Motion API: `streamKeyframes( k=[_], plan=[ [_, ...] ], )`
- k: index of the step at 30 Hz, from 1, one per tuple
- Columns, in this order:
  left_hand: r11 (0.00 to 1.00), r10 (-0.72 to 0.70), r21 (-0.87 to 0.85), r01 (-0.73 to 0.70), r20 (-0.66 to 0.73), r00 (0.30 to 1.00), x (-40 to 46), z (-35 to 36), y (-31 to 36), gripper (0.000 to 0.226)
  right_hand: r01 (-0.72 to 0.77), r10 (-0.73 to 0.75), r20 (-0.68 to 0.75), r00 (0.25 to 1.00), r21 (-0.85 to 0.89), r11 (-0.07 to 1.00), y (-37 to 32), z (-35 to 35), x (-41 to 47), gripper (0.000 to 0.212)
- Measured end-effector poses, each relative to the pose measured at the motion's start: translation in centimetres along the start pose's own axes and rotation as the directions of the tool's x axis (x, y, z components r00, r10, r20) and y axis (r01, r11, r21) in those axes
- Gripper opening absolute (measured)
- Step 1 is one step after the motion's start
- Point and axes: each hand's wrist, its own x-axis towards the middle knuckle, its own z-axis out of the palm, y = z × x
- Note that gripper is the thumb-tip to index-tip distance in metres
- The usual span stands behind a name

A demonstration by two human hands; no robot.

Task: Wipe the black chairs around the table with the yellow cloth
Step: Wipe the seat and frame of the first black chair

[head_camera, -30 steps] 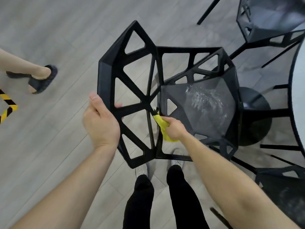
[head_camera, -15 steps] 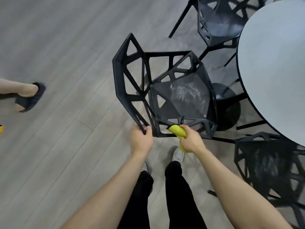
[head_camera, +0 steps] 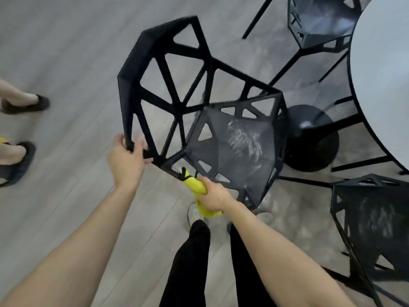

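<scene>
Since the earlier frame the left hand (head_camera: 127, 161) had shifted outward along the chair (head_camera: 177, 103) back's lower corner, grip closed on the frame. Right hand (head_camera: 213, 194), fist closed around the yellow cloth (head_camera: 194, 185), pressed it against the seat's near front edge; the seat lay ahead and right, toward the desk (head_camera: 385, 85).

A grey wood-plank floor (head_camera: 66, 52) is seen throughout. Two feet in dark slippers (head_camera: 24, 106) are placed at the left edge, and a yellow scrap (head_camera: 3, 140) is glimpsed just beside the lower one
</scene>
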Motion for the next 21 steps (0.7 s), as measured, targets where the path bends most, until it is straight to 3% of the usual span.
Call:
streamKeyframes(
  k=[2,5,8,10,12,13,15,17,18,19,20,21],
  plan=[
    [0.996,-0.085,-0.036,0.083,-0.076,0.993,-0.4,-0.8,-1.8,0.045,0.019,-0.026,0.061,0.998,0.104,0.994,-2.4,0.9,0.4,0.075],
    [0.964,-0.245,0.119,0.237,0.054,0.968,-3.1,1.3,-7.2,0.052,0.015,-0.016,0.002,1.0,0.232,0.973,-3.4,1.2,0.2,0.077],
    [0.854,-0.496,0.241,0.461,0.115,0.86,-4.0,4.4,-14.5,0.063,0.051,-0.02,-0.105,0.994,0.307,0.95,-1.8,-0.3,0.3,0.059],
    [0.839,-0.526,0.224,0.496,0.1,0.845,-3.9,5.7,-17.0,0.041,0.066,-0.01,-0.142,0.99,0.398,0.915,-0.3,-2.0,0.6,0.045],
    [0.88,-0.471,0.085,0.466,0.037,0.882,-3.7,6.1,-16.5,0.006,0.089,-0.02,-0.158,0.987,0.441,0.893,0.9,-3.9,0.8,0.041],
    [0.891,-0.452,0.049,0.452,-0.003,0.892,-3.5,6.0,-15.6,0.007,0.102,-0.031,-0.163,0.986,0.446,0.889,1.2,-5.0,0.8,0.043],
    [0.904,-0.413,0.097,0.417,-0.058,0.909,-2.5,5.5,-14.6,0.01,0.136,-0.068,-0.167,0.984,0.442,0.886,1.7,-7.1,0.6,0.046],
    [0.899,-0.307,0.24,0.367,-0.253,0.917,-2.1,5.0,-12.8,0.037,0.192,-0.137,-0.155,0.978,0.432,0.881,1.9,-9.4,0.7,0.048],
    [0.906,-0.19,0.289,0.309,-0.373,0.908,-2.6,5.2,-11.2,0.046,0.23,-0.18,-0.157,0.971,0.404,0.886,2.1,-10.5,1.0,0.049],
    [0.929,-0.043,0.315,0.194,-0.428,0.903,-3.4,5.7,-9.4,0.05,0.266,-0.218,-0.169,0.961,0.362,0.893,2.2,-11.5,1.3,0.05],
    [0.94,0.114,0.341,0.023,-0.376,0.919,-4.0,6.7,-7.8,0.055,0.299,-0.253,-0.18,0.951,0.313,0.902,2.4,-12.5,1.8,0.051],
    [0.936,0.227,0.317,-0.151,-0.216,0.95,-4.5,8.0,-6.4,0.063,0.331,-0.286,-0.189,0.939,0.278,0.902,2.5,-13.4,2.2,0.052]
  ],
)
